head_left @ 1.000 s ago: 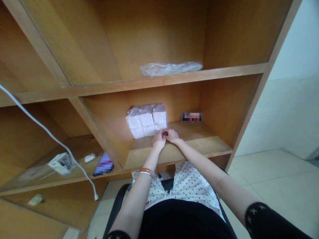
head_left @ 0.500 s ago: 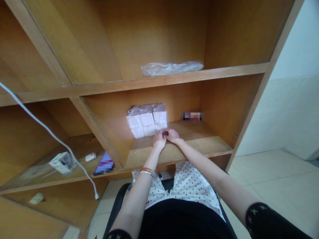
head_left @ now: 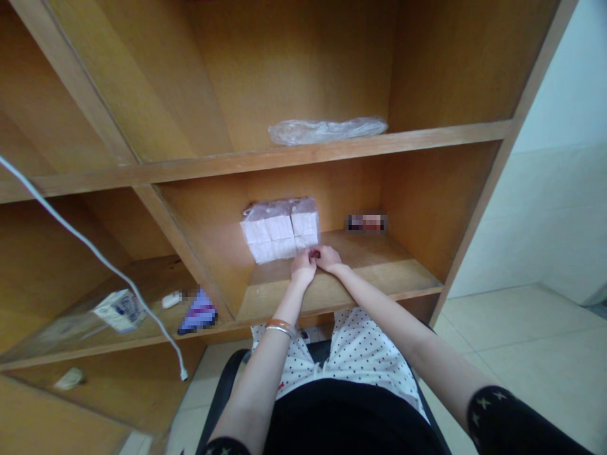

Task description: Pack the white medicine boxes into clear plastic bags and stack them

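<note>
Both hands meet over the wooden shelf, just in front of a clear plastic-wrapped bundle of white paper packs. My left hand has its fingers curled and wears a bracelet at the wrist. Against it, fingertips to fingertips, rests my right hand, also closed. A small dark reddish spot shows between the fingers; what it is, I cannot make out. Whether the fingers touch the bundle's lower right corner is unclear.
Crumpled clear plastic lies on the shelf above. A blurred small box sits at the back right. In the left compartment are a carton, a white object and a purple packet. A white cable hangs in front.
</note>
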A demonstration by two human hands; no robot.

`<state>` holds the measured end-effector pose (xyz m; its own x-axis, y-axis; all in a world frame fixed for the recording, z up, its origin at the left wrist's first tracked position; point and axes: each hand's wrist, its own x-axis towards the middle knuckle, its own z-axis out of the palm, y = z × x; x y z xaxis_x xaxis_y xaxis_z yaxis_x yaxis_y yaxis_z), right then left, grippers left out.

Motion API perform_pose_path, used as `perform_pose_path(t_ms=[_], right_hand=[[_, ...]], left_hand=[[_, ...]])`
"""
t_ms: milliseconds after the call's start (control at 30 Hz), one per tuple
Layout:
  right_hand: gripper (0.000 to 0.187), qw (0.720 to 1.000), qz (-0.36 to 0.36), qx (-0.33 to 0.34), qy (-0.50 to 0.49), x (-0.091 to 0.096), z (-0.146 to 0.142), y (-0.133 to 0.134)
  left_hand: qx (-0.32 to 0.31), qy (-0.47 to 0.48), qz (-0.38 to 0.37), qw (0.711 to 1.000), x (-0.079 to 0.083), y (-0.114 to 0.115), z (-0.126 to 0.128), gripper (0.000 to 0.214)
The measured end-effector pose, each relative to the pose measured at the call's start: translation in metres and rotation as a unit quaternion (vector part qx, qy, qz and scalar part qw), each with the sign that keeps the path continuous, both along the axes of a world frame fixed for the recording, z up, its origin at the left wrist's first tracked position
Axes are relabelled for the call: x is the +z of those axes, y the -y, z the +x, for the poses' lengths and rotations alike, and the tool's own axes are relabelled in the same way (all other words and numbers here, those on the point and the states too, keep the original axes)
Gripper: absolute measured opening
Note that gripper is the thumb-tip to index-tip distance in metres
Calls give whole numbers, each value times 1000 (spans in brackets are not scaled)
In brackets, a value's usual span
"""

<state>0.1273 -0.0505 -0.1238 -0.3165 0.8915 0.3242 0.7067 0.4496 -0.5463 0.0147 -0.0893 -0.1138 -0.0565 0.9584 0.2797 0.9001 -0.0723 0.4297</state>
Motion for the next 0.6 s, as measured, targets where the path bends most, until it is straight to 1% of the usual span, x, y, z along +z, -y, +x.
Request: perform_pose_path(t_ms=[333,600], right_hand=[[19,1000,0,4,-7,0,1,0],[21,1000,-7,3,-6,3,1,3]], left_hand=[[9,6,-2,1000,6,6,3,24],[2,0,-3,1000,1,1,0,26]])
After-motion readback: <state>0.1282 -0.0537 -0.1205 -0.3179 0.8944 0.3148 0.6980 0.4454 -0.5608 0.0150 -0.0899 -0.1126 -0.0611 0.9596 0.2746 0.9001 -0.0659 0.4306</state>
